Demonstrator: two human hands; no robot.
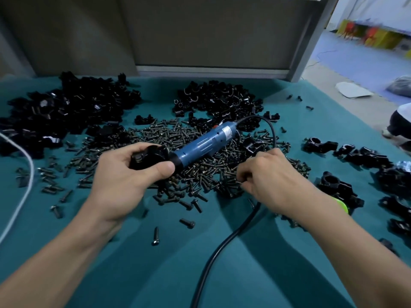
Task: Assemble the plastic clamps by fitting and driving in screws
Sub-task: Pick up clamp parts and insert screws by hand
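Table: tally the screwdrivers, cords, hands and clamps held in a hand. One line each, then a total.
Screwdriver: 1
Cords: 2, black cord and white cord
Hands: 2, left hand and right hand
Clamp gripped in the left hand: 1
Total: 6

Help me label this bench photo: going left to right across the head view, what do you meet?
White cable → left hand gripping a black clamp → blue electric screwdriver → right hand at the screw pile → assembled clamps.
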